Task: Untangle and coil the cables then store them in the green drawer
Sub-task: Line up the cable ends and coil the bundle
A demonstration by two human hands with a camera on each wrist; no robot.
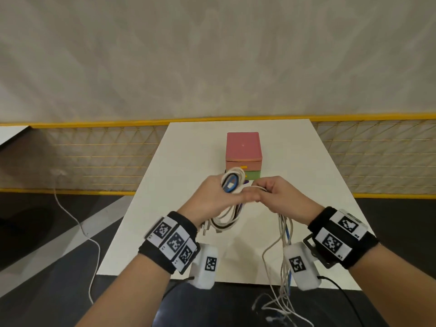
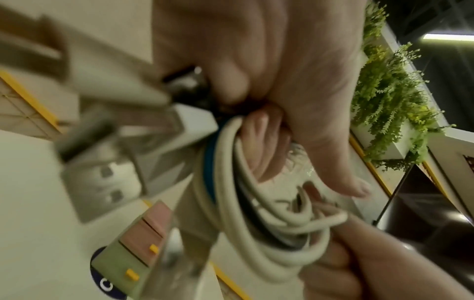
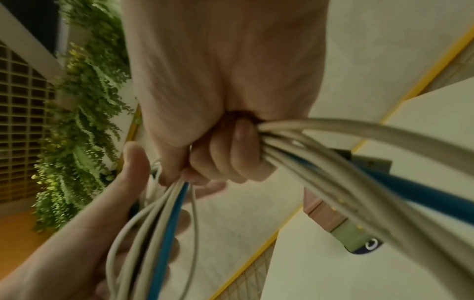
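Observation:
My left hand point(image 1: 212, 197) grips a coil of white, blue and dark cables point(image 1: 232, 184), with loops wound round its fingers point(image 2: 259, 154). USB plugs point(image 2: 102, 178) stick out close to the left wrist camera. My right hand point(image 1: 280, 197) grips the loose cable bundle point(image 3: 333, 168), whose tails point(image 1: 283, 267) hang past the table's near edge. The two hands touch above the white table point(image 1: 295, 161). Behind them stands the small drawer unit point(image 1: 243, 152), pink on top, with the green drawer point(image 1: 253, 175) at its bottom, shut.
A yellow-framed mesh barrier point(image 1: 94, 156) runs behind the table. A loose white cable point(image 1: 80, 227) lies on the dark floor at the left. Green plants point(image 2: 392, 101) line a ledge to the side.

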